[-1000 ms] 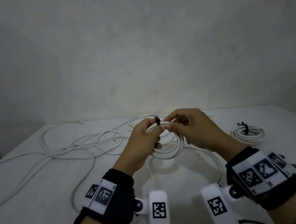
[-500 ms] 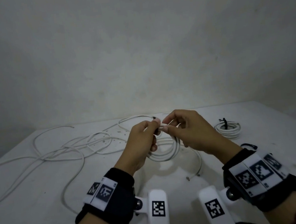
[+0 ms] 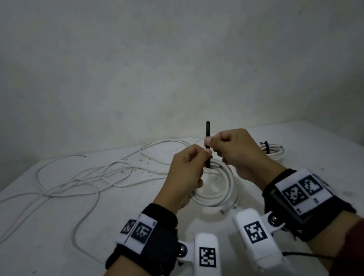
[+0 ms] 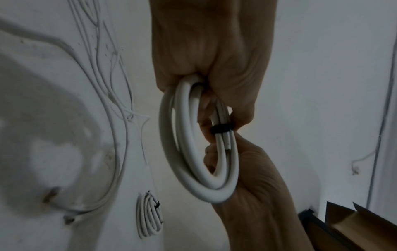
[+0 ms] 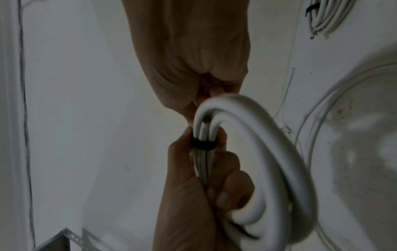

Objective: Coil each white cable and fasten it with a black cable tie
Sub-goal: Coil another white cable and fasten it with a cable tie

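Note:
A coil of white cable (image 3: 220, 190) hangs over the table between my two hands. My left hand (image 3: 201, 158) grips the bundled strands, fingers curled round them. My right hand (image 3: 217, 143) pinches a black cable tie (image 3: 207, 133), whose tail stands straight up between the fingertips. In the left wrist view the black cable tie (image 4: 221, 130) circles the strands of the coil (image 4: 193, 169), with my left hand (image 4: 214, 101) above it and my right hand (image 4: 247, 169) below. In the right wrist view the tie (image 5: 204, 145) binds the coil (image 5: 268, 152) between my right hand (image 5: 204, 101) and left hand (image 5: 204, 186).
Loose white cables (image 3: 80, 182) sprawl tangled over the left half of the white table (image 3: 53, 252). A finished coil with a black tie (image 3: 272, 153) lies at the right rear. A brown cardboard box (image 4: 354, 229) stands beside the table. A bare wall rises behind.
The tie's long tail now sticks straight up between my fingertips; before, only a short black band showed on the coil. Both hands stay together on the coil.

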